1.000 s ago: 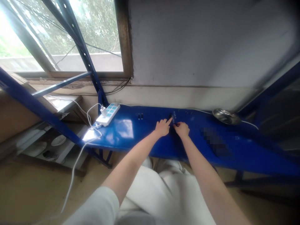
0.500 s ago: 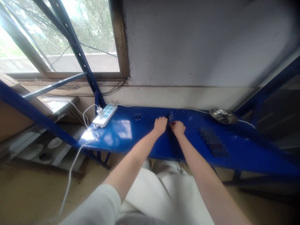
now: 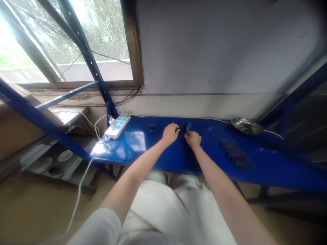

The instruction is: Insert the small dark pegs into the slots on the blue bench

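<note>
The left hand [image 3: 170, 134] has just slid off toward nine o'clock, away from the small clear strip [image 3: 189, 126]! That strip sits just above the blue tabletop [image 3: 212, 139], its near end pinched in closed fingers by the right hand [image 3: 193, 139] at five o'clock. Left fingers curl loosely; whether they hold anything, I can't tell. Farther out at nine, two small black pieces [image 3: 152, 128], then the power strip [image 3: 118, 126]; at three, a shiny metal dish [image 3: 246, 126].

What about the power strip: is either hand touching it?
No: the left hand and the right hand both lie apart from the strip, to its right.
</note>
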`<state>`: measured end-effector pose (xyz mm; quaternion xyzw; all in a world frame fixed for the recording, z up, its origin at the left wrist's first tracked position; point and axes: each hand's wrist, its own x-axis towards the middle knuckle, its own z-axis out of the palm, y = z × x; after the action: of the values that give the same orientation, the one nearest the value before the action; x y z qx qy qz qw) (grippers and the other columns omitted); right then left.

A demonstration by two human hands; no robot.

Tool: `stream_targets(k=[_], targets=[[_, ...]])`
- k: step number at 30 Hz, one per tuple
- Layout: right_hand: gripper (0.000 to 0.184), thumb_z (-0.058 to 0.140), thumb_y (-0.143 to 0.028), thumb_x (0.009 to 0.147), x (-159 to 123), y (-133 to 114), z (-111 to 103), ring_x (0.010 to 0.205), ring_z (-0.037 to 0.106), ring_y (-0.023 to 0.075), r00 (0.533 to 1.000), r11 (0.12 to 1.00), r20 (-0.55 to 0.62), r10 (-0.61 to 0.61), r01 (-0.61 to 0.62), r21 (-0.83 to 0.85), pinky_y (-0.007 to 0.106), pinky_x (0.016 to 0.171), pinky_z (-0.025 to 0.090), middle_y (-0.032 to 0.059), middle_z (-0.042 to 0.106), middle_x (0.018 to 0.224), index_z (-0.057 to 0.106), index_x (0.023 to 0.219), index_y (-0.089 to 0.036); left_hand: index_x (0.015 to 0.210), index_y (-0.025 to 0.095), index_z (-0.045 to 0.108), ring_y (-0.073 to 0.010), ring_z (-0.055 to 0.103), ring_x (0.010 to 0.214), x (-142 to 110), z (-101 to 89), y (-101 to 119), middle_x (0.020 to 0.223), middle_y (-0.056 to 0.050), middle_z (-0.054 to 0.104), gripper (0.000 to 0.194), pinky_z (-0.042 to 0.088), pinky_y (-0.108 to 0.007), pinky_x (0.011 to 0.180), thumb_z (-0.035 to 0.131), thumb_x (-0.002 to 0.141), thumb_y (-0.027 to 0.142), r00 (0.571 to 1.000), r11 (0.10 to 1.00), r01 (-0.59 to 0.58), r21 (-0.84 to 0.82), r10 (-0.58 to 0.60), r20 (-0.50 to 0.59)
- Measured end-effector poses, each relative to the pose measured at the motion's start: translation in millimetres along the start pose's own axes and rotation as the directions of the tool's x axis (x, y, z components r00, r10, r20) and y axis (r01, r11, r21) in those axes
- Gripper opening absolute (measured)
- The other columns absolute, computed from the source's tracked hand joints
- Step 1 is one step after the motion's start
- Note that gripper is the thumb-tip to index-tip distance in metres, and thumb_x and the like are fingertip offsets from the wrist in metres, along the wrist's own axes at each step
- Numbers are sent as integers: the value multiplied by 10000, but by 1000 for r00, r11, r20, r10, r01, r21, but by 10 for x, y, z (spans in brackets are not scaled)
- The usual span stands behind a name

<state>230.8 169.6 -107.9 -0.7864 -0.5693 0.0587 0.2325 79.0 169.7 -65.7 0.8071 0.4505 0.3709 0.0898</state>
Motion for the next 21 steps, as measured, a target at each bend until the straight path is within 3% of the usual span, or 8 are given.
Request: stream_targets(k=[4,7,16,21], targets=[[193,524,-265,772,-158,-118,-34,831,588,214,973,975,-71,-218,215,-56,292,687,379,89,667,859,690,777,-167,852,170,583,-161,544,824,-48,-102,-46,869,-43,606,85,448,-288,734,507,817,190,1000,999,-22,-22,22,-7],[204,510,-274,790,-262,-178,-68,811,574,208,950,954,-89,-298,293,-65,294,684,365,84,657,833,675,771,-155,849,166,582,-159,546,817,-94,-182,-76,860,-42,606,86,451,-287,740,505,820,191,999,999,-37,-26,37,-21],[212,467,-255,816,-390,-318,-209,835,552,215,936,933,-37,-350,344,-103,315,738,354,94,643,859,652,785,-155,922,162,599,-166,559,868,-159,-377,-71,914,-63,620,169,455,-297,796,456,852,218,996,997,-81,-9,81,-24],[203,464,-249,812,-400,-421,-291,861,548,223,936,932,-31,-351,346,-108,322,753,349,104,643,866,641,799,-150,1134,196,549,-179,544,1004,-246,-448,-41,1071,-79,606,301,431,-328,897,391,881,231,986,986,-165,-21,165,33]])
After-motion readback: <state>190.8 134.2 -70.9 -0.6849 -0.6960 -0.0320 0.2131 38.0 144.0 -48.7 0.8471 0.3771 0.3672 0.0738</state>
